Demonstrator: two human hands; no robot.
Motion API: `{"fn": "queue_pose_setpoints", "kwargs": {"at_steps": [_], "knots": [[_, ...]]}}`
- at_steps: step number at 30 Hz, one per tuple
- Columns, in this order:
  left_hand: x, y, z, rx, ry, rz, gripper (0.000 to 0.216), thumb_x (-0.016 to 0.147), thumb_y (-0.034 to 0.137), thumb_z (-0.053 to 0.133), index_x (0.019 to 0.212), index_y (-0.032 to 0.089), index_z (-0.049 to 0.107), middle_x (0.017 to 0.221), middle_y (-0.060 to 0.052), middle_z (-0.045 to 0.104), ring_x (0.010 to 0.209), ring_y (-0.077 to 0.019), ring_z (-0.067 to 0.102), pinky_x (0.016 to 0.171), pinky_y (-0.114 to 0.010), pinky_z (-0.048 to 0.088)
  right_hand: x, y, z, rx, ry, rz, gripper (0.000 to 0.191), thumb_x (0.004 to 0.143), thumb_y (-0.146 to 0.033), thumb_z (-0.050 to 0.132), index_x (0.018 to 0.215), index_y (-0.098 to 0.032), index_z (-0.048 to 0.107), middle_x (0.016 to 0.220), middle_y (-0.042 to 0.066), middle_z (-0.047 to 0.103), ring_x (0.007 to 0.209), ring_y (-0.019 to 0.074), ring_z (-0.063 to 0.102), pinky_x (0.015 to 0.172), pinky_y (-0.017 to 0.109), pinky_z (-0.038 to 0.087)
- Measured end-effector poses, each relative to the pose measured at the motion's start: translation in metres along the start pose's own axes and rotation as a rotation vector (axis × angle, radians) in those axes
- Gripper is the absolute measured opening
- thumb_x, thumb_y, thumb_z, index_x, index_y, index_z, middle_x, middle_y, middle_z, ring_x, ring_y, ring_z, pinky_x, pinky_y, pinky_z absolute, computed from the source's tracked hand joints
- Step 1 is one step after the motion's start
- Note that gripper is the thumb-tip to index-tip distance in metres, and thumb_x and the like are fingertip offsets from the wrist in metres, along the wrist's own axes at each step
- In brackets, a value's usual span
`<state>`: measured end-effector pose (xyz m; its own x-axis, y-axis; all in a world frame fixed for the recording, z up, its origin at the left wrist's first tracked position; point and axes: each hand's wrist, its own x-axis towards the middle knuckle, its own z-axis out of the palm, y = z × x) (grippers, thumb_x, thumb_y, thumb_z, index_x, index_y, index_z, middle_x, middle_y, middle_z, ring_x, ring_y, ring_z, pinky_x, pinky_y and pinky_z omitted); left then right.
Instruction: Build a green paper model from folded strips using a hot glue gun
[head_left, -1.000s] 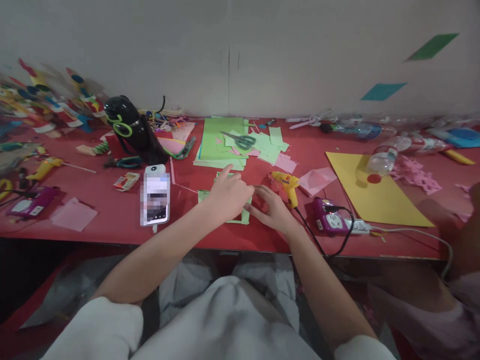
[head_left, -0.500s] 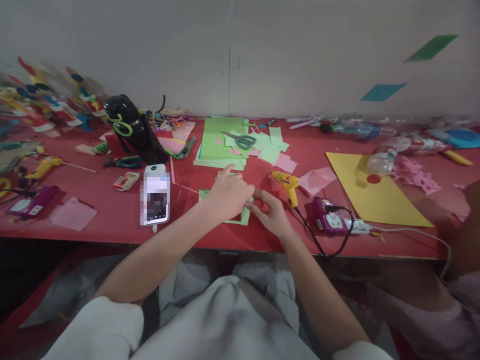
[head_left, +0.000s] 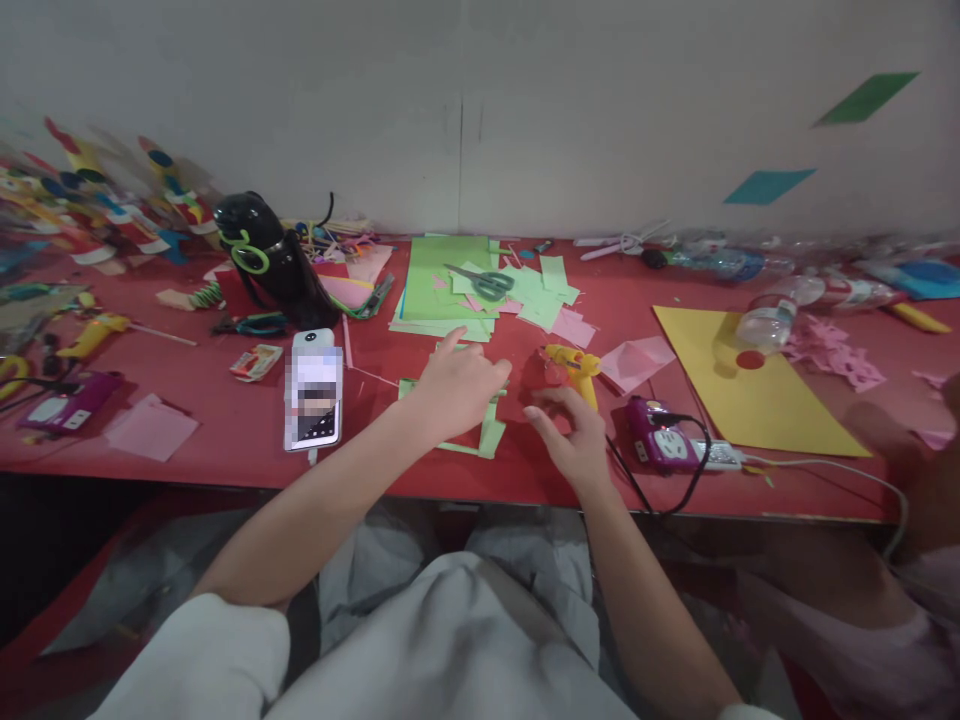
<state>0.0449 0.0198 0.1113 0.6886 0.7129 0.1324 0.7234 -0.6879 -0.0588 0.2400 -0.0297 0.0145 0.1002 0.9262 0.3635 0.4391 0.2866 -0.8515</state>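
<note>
A light green frame of folded paper strips point(head_left: 491, 438) lies on the red table in front of me. My left hand point(head_left: 461, 390) rests over its upper part, fingers bent around the paper and one finger raised; the exact grip is hidden beneath the hand. My right hand point(head_left: 574, 435) is off the frame, to its right, with thumb and fingers apart and nothing visible between them. It is just in front of a yellow hot glue gun point(head_left: 574, 360), partly covering the gun's handle.
Behind the frame, green scissors point(head_left: 487, 285) lie on green paper sheets point(head_left: 427, 265). A phone point(head_left: 315, 390) and a black bottle-like figure point(head_left: 266, 255) stand to the left. Rightward are a purple power socket point(head_left: 660, 435) with cords, yellow card point(head_left: 780, 410) and plastic bottles point(head_left: 769, 320).
My right hand has let go of the green paper frame's right side and moved right, to the glue gun, its fingers spreading. My left hand has stayed on the frame.
</note>
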Motion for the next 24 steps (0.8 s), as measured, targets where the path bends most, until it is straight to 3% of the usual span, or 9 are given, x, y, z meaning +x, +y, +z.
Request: {"fn": "queue_pose_setpoints", "kwargs": {"at_steps": [3, 5, 8, 11, 13, 16, 19, 24], "knots": [[-0.001, -0.001, 0.002, 0.006, -0.002, 0.007, 0.018, 0.08, 0.006, 0.056, 0.091, 0.017, 0.064, 0.074, -0.005, 0.072, 0.091, -0.0217, 0.068, 0.113, -0.049, 0.031, -0.005, 0.013, -0.015, -0.162, 0.362, 0.142, 0.036, 0.083, -0.056, 0.07, 0.081, -0.022, 0.057, 0.071, 0.001, 0.055, 0.062, 0.0165, 0.051, 0.063, 0.034, 0.047], [-0.001, -0.001, 0.003, 0.01, -0.009, 0.011, 0.018, 0.08, 0.006, 0.056, 0.091, 0.017, 0.064, 0.074, -0.005, 0.072, 0.092, -0.0224, 0.068, 0.113, -0.049, 0.031, 0.003, 0.023, -0.026, -0.314, 0.403, 0.129, 0.044, 0.079, -0.06, 0.07, 0.092, -0.02, 0.058, 0.086, 0.006, 0.059, 0.075, 0.0207, 0.055, 0.072, 0.038, 0.048], [0.0, -0.001, 0.002, 0.014, -0.018, 0.006, 0.017, 0.08, 0.007, 0.056, 0.092, 0.017, 0.064, 0.076, -0.006, 0.072, 0.094, -0.0231, 0.068, 0.113, -0.049, 0.031, 0.028, 0.034, -0.039, -0.55, 0.221, 0.12, 0.049, 0.077, -0.061, 0.067, 0.096, -0.016, 0.063, 0.097, 0.013, 0.062, 0.093, 0.0285, 0.056, 0.084, 0.044, 0.047], [0.001, -0.001, 0.002, 0.009, -0.034, -0.005, 0.018, 0.081, 0.007, 0.055, 0.093, 0.016, 0.064, 0.077, -0.006, 0.072, 0.094, -0.0231, 0.068, 0.113, -0.049, 0.032, 0.05, 0.036, -0.04, -0.615, 0.014, 0.325, 0.038, 0.073, -0.053, 0.068, 0.081, -0.016, 0.063, 0.075, 0.008, 0.061, 0.073, 0.0238, 0.056, 0.07, 0.038, 0.046], [0.002, -0.001, 0.002, 0.004, -0.04, -0.01, 0.018, 0.08, 0.007, 0.056, 0.094, 0.016, 0.064, 0.077, -0.006, 0.072, 0.094, -0.0233, 0.069, 0.113, -0.049, 0.032, 0.054, 0.035, -0.037, -0.502, -0.026, 0.388, 0.03, 0.072, -0.044, 0.067, 0.08, -0.016, 0.062, 0.066, 0.003, 0.057, 0.062, 0.0183, 0.051, 0.061, 0.032, 0.043], [0.002, -0.001, 0.004, -0.002, -0.033, -0.006, 0.018, 0.08, 0.007, 0.057, 0.094, 0.016, 0.064, 0.077, -0.006, 0.072, 0.093, -0.0232, 0.069, 0.113, -0.049, 0.031, 0.043, 0.03, -0.031, -0.18, 0.004, 0.343, 0.026, 0.073, -0.039, 0.064, 0.086, -0.017, 0.064, 0.065, 0.0, 0.058, 0.057, 0.0148, 0.048, 0.054, 0.028, 0.041], [0.002, -0.002, 0.004, -0.007, -0.042, -0.013, 0.017, 0.08, 0.007, 0.058, 0.094, 0.015, 0.064, 0.076, -0.006, 0.071, 0.093, -0.0231, 0.069, 0.115, -0.049, 0.029, 0.026, 0.023, -0.033, 0.037, -0.022, 0.282, 0.023, 0.077, -0.041, 0.063, 0.085, -0.019, 0.064, 0.072, 0.002, 0.062, 0.062, 0.0159, 0.055, 0.056, 0.028, 0.045], [0.003, -0.003, 0.001, -0.014, -0.074, -0.029, 0.017, 0.081, 0.008, 0.057, 0.095, 0.015, 0.064, 0.079, -0.006, 0.072, 0.095, -0.0232, 0.069, 0.115, -0.048, 0.028, 0.009, 0.004, -0.047, 0.03, -0.319, 0.103, 0.017, 0.08, -0.037, 0.069, 0.083, -0.021, 0.061, 0.078, 0.004, 0.066, 0.069, 0.018, 0.061, 0.063, 0.03, 0.05]]}}
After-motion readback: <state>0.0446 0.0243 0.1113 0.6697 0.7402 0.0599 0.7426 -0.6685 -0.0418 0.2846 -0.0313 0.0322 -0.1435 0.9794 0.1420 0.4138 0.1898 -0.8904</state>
